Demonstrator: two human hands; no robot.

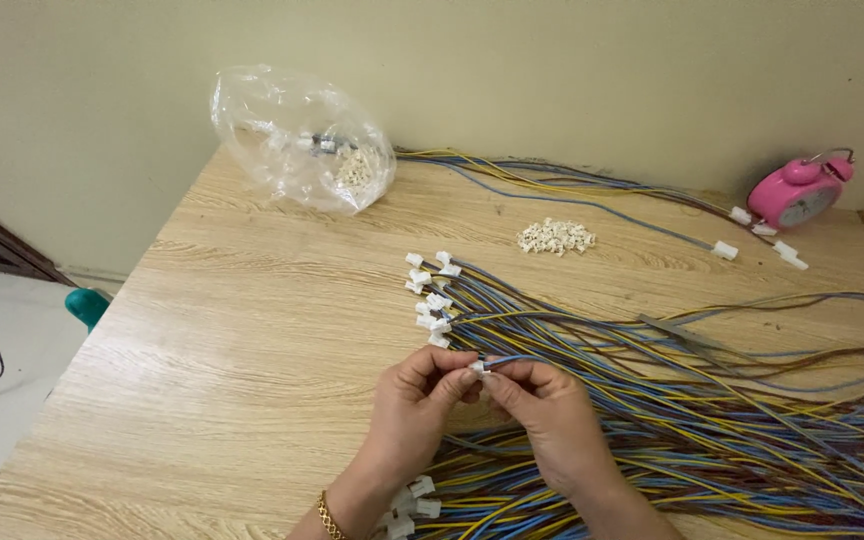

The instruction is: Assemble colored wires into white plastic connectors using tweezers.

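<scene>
Small white plastic connector [478, 367] sits pinched between both hands at the near middle of the light wooden desk [252, 330], with thin blue and yellow wires running out of it to the right. Left hand [419, 398] closes thumb and forefinger on it; right hand [544, 405] grips the wire ends against it. Finished white-tipped wire bundles [434, 298] fan out just beyond, a clear plastic bag [297, 140] farther back.
</scene>
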